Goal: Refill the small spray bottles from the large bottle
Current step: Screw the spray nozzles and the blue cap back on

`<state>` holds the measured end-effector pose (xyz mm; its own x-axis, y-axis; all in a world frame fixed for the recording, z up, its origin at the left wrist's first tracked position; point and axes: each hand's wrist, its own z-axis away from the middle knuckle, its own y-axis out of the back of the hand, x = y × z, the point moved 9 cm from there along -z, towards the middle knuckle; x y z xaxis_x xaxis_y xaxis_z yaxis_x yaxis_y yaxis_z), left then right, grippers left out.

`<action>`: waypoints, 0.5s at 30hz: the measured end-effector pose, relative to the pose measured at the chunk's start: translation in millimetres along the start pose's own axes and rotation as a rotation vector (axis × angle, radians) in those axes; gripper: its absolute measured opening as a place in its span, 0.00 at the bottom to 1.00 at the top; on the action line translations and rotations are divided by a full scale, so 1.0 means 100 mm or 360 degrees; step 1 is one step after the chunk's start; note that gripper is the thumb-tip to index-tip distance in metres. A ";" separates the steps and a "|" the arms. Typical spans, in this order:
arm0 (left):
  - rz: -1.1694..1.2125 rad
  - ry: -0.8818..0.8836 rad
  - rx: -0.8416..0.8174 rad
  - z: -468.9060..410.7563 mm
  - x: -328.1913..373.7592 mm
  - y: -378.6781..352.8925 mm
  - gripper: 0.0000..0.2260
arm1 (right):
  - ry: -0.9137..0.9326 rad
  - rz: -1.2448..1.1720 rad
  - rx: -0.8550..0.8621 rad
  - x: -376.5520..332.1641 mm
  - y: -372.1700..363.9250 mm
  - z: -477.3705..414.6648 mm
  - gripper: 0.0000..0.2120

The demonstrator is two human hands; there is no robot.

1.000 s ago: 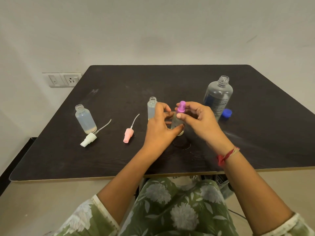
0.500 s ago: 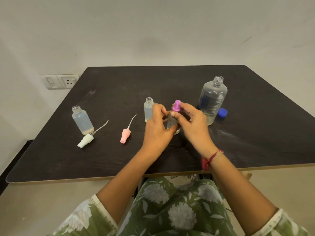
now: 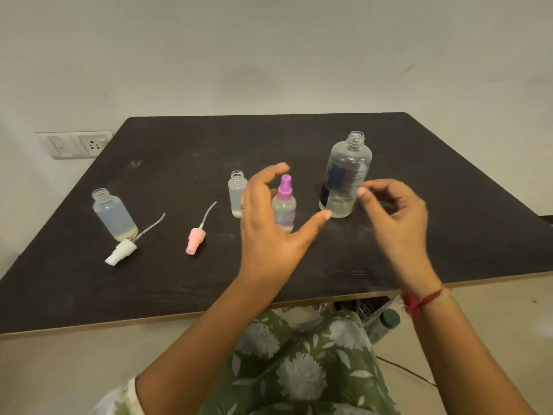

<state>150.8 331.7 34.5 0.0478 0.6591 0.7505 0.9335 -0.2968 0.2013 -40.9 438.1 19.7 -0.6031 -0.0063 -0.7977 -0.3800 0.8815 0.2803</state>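
A small spray bottle with a purple spray head (image 3: 284, 205) stands upright on the dark table (image 3: 179, 283). My left hand (image 3: 269, 238) hovers spread around it without touching, thumb to its right, fingers to its left. My right hand (image 3: 395, 223) hangs loosely curled and empty in front of the large clear bottle (image 3: 345, 178), which stands uncapped. A small open bottle (image 3: 237, 194) stands just behind my left hand. Another open small bottle (image 3: 112, 214) stands at the left. A pink spray head (image 3: 196, 239) and a white spray head (image 3: 121, 251) lie loose on the table.
A wall socket (image 3: 79, 144) sits at the table's far left corner. Under the table's near edge stands a bottle with a dark green cap (image 3: 386, 324). The table's near edge (image 3: 149, 324) runs just above my lap.
Both hands have let go of the purple-topped bottle, which now stands free. My right hand has drawn away to the right. The blue cap is now hidden behind my right hand.
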 end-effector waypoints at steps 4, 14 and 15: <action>0.0139 0.0084 -0.0210 0.03 0.10 -0.39 0.28 | -0.0245 0.0304 -0.0002 0.44 0.28 -0.21 0.08; 0.0055 0.0443 -0.0434 -0.02 -0.17 -0.99 0.40 | -0.0410 0.0968 -0.0639 0.93 -0.15 -0.55 0.30; 0.0063 0.0475 -0.0440 -0.02 -0.19 -1.01 0.41 | -0.0409 0.1006 -0.0655 0.95 -0.18 -0.57 0.29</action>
<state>54.8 347.6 0.8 -0.0618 0.4259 0.9026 0.8005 -0.5190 0.2997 -131.1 394.5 -30.9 -0.6292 0.5901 -0.5059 -0.2787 0.4363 0.8556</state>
